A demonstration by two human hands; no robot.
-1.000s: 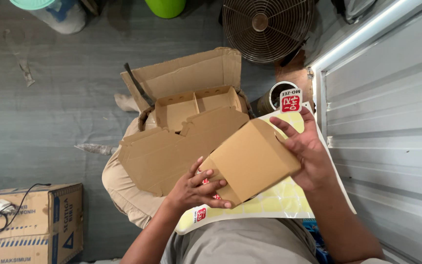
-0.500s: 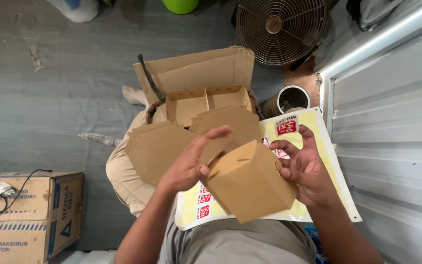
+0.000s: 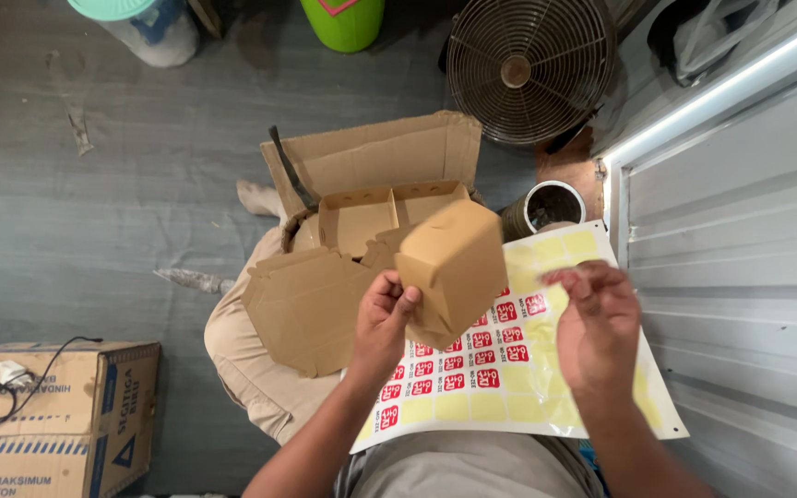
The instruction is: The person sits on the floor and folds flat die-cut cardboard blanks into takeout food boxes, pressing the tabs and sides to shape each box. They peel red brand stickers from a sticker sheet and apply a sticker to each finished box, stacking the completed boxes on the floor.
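My left hand (image 3: 383,325) grips a small folded brown cardboard box (image 3: 452,263) by its lower left edge and holds it up over my lap. My right hand (image 3: 596,329) hovers over a yellow sticker sheet (image 3: 518,378) that carries rows of red square stickers, fingers bent near the sheet's upper right; whether a sticker is pinched in them is unclear. A stack of flat unfolded box blanks (image 3: 302,309) rests on my left thigh. Behind it stands an open carton (image 3: 371,175) with several folded boxes inside.
A round metal fan (image 3: 528,69) stands on the floor ahead, with a tin can (image 3: 553,205) beside it. Grey corrugated metal shutter (image 3: 749,258) runs along the right. Printed cardboard cartons (image 3: 57,415) with a cable on top sit at the lower left. A green bucket (image 3: 343,20) is at the top.
My right hand has let go of the small box and moved right over the sticker sheet. My left hand alone now holds the box, raised and turned.
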